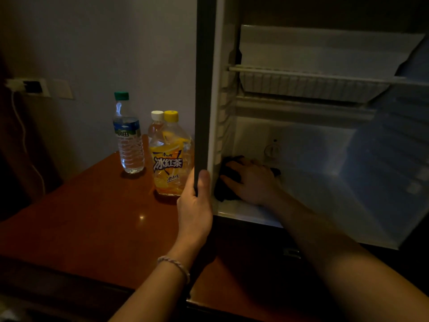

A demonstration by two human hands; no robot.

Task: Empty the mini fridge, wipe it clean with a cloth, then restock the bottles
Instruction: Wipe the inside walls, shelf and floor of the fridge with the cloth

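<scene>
Standing on the glossy reddish-brown wooden table point(92, 219), left to right, are a clear plastic water bottle with a green cap point(127, 133), a clear bottle with a white cap point(156, 126) and, in front of it, a yellow-labelled iced tea bottle with a yellow cap point(170, 156), all just beside the open white mini fridge point(301, 52). The left hand point(195, 205), a braided bracelet point(174, 266) on its wrist, grips the fridge's dark grey front edge, thumb on the face and fingers curled behind. Inside the lower compartment, the right hand point(253, 182) presses a dark cloth point(226, 182) flat against the left corner of the floor, fingers slightly spread.
</scene>
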